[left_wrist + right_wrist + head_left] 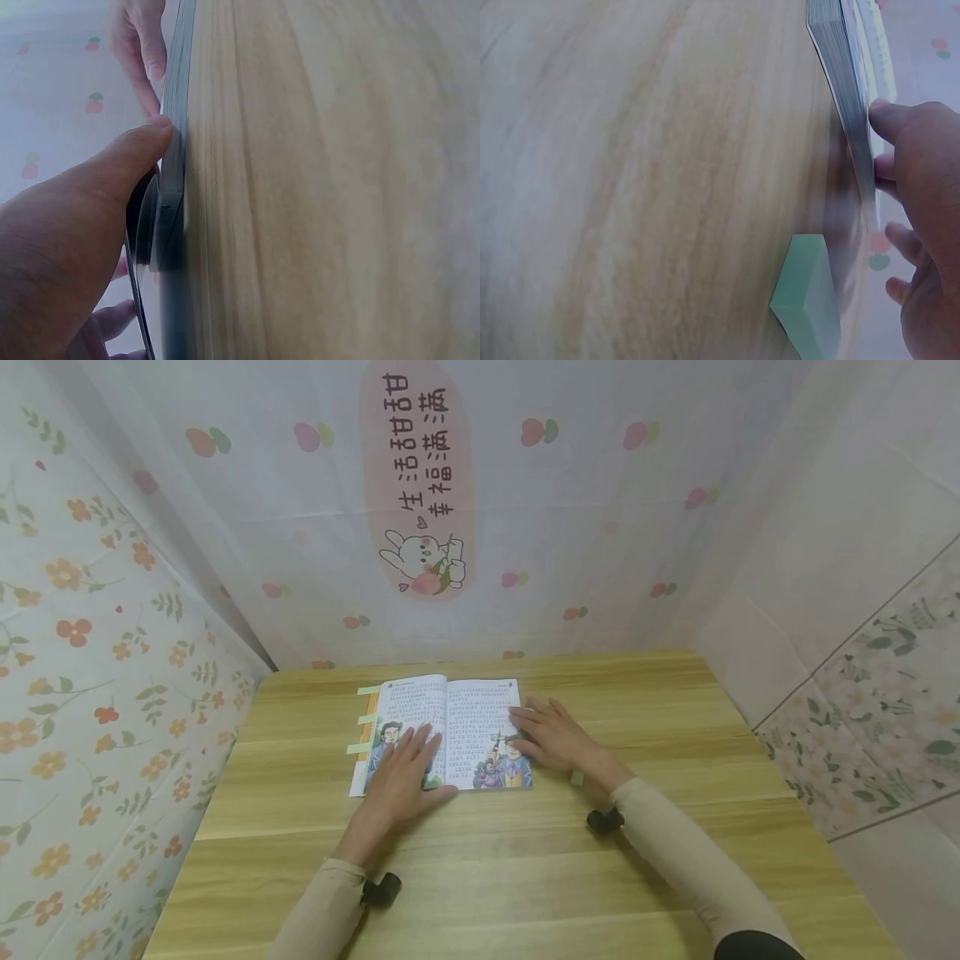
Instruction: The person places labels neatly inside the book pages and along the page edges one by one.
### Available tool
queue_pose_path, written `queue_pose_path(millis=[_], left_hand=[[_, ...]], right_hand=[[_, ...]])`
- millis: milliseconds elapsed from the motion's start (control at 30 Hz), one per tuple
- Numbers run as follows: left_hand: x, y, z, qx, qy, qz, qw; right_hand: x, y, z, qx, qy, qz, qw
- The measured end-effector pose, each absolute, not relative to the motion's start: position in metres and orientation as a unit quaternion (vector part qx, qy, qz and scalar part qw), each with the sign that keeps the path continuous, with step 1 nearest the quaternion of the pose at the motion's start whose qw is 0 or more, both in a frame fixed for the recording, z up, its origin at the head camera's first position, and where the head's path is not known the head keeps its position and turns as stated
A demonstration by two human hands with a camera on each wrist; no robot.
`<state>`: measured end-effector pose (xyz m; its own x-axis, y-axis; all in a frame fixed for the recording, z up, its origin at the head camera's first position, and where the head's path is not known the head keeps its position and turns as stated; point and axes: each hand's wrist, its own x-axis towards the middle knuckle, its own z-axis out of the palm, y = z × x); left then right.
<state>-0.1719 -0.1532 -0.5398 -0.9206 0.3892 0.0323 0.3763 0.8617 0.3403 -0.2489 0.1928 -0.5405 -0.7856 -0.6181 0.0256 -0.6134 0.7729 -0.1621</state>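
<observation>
An illustrated book (480, 714) lies open on the wooden table, with printed text and coloured figures on both pages. My left hand (405, 777) rests on the left page, fingers extended and thumb reaching the lower edge near the spine. On the right page's outer edge, my right hand (555, 737) rests with its fingertips. The left wrist view shows the left thumb (142, 150) against the edge of the page block (176, 112). From the right wrist, the right hand (930, 195) appears with fingertips touching the book's side (847, 97).
Pale green sticky tabs (358, 749) stick out along the book's left side. A small green paper piece (810, 292) is on the table (487, 877) by the right wrist, folded upward. Patterned curtains (562, 527) stand behind and beside the table.
</observation>
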Motion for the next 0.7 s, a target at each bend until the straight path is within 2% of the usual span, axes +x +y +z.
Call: queue_pose_path(millis=[700], left_hand=[[-0.172, -0.153, -0.541, 0.194, 0.967, 0.164, 0.027]], right_hand=[[-0.248, 0.206, -0.543, -0.316, 0.944, -0.090, 0.011]])
